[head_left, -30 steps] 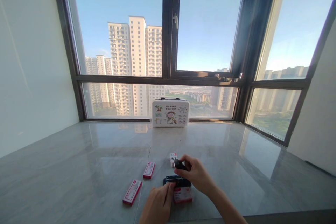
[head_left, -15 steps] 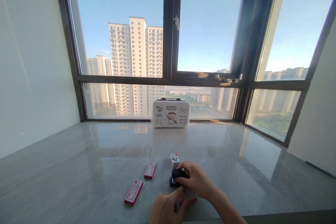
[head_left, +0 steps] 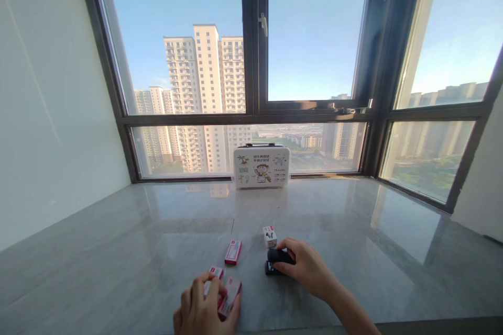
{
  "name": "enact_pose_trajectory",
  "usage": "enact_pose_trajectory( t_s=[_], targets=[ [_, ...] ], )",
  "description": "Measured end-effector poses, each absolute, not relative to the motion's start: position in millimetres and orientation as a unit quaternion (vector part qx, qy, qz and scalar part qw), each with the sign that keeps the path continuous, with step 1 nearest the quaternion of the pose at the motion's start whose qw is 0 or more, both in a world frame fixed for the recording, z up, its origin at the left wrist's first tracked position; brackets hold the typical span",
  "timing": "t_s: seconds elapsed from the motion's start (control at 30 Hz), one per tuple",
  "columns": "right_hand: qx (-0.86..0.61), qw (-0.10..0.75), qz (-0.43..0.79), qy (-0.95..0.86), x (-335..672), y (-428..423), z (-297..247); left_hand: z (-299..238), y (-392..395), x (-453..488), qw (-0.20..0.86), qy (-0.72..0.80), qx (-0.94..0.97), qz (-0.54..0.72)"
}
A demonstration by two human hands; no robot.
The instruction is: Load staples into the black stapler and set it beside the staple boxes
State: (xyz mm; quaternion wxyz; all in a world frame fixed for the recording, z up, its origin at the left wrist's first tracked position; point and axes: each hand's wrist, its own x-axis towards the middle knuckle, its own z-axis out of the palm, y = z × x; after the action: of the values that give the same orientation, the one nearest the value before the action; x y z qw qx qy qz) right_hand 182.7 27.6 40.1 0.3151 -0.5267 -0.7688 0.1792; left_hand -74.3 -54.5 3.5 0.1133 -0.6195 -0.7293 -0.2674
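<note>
My right hand (head_left: 308,267) is closed around a black stapler (head_left: 275,256) lying on the grey stone sill; its far end points left out of my grip. My left hand (head_left: 200,309) is closed on a red-and-white box (head_left: 231,293), thumb on its right side and fingers over its left. Right beside that box, partly hidden under my fingers, lies a second red-and-white box (head_left: 215,272). A third red-and-white box (head_left: 233,252) rests a little farther off. Just beyond the stapler stands a small white box (head_left: 270,236) with a black picture on it.
A white case (head_left: 262,167) with cartoon prints and a dark handle stands upright against the window at the back. Dark window frames (head_left: 251,119) border the grey sill (head_left: 118,251). A white wall (head_left: 51,115) rises on the left.
My left hand has moved left from beside the stapler, carrying a red-and-white box next to the nearer one. My right hand stays on the stapler. The view has shifted slightly.
</note>
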Motion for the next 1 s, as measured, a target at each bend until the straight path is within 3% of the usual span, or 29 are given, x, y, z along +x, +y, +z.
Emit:
enact_pose_trajectory(
  t_s=[0.1,0.33,0.8,1.0],
  targets=[
    [-0.527,0.319,0.179,-0.767,182.9,25.0,42.1,2.3,-38.3,-95.5,0.104,-0.714,-0.629,-0.291],
    [-0.537,0.321,0.179,-0.760,184.1,28.1,39.3,-15.5,-1.3,-108.2,-0.053,-0.608,-0.722,-0.327],
    [-0.620,0.272,0.152,-0.720,203.4,17.3,47.0,-8.3,9.4,-38.7,-0.006,-0.634,-0.735,-0.238],
    [-0.650,0.320,0.183,-0.665,229.4,31.8,26.3,-16.6,32.4,15.5,0.008,-0.624,-0.734,-0.269]
  ],
)
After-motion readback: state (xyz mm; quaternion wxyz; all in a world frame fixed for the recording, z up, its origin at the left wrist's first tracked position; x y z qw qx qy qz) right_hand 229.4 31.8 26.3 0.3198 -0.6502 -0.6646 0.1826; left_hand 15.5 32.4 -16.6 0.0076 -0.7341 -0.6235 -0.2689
